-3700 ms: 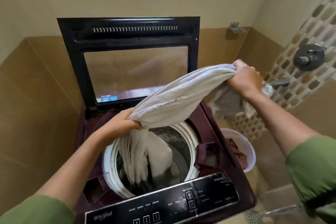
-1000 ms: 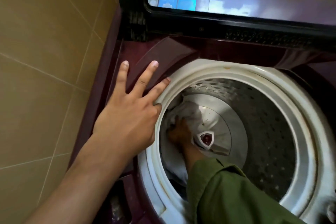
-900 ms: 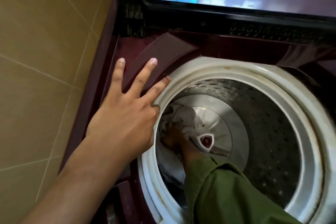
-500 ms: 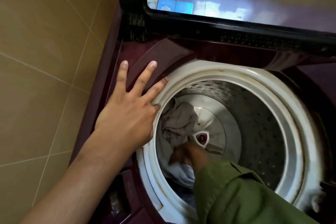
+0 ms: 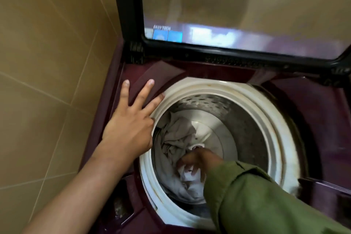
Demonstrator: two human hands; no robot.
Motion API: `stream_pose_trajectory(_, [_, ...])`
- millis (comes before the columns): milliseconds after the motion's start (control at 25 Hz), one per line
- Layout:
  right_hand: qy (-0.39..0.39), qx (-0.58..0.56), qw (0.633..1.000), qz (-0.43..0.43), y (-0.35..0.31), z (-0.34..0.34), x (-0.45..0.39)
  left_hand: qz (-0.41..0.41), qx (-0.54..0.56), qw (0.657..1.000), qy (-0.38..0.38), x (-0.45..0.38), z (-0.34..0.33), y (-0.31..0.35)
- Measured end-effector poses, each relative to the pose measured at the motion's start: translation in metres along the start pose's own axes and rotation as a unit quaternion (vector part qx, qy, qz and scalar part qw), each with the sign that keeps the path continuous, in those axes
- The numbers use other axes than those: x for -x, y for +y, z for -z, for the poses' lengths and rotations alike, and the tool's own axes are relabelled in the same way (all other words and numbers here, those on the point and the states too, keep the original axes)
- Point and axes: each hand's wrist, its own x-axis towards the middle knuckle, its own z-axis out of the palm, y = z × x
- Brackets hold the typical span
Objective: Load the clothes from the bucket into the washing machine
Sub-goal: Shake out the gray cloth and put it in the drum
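Observation:
I look down into the top-loading maroon washing machine (image 5: 315, 119), whose white drum rim (image 5: 273, 135) rings the steel tub. A crumpled grey cloth (image 5: 176, 135) lies along the left and near side of the tub floor. My left hand (image 5: 129, 131) rests flat on the machine's top beside the rim, fingers spread. My right hand (image 5: 197, 159), on a green-sleeved arm, reaches deep into the tub and its fingers curl down into a pale fold of the cloth; it is motion-blurred. The bucket is out of view.
The glass lid (image 5: 228, 2) stands raised at the back in its black frame. A tan tiled wall (image 5: 47, 62) closes in tight on the left. A small recessed compartment (image 5: 121, 209) sits in the machine's top at the front left.
The grey cloth went from both hands above the machine down into the tub. In the last second my right hand slid from the tub's left side toward the near side; the left hand stayed put.

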Motion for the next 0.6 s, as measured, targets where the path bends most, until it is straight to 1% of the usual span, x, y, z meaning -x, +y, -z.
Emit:
stream_pose_trajectory(120, [0.003, 0.055, 0.998, 0.016, -0.006, 0.017, 0.044, -0.012, 0.005, 1.000, -0.006, -0.001, 0.002, -0.001])
stream_pose_trajectory(240, [0.087, 0.087, 0.991, 0.057, -0.009, 0.039, 0.094, -0.018, 0.011, 1.000, -0.013, 0.000, 0.006, -0.001])
stream_pose_trajectory(400, [0.202, 0.179, 0.959, 0.090, 0.010, 0.054, 0.147, -0.026, 0.017, 0.999, -0.019, 0.003, 0.010, -0.001])
stream_pose_trajectory(600, [0.285, 0.246, 0.922, 0.093, 0.052, 0.048, 0.185, -0.026, 0.001, 0.999, -0.026, 0.004, 0.013, 0.002])
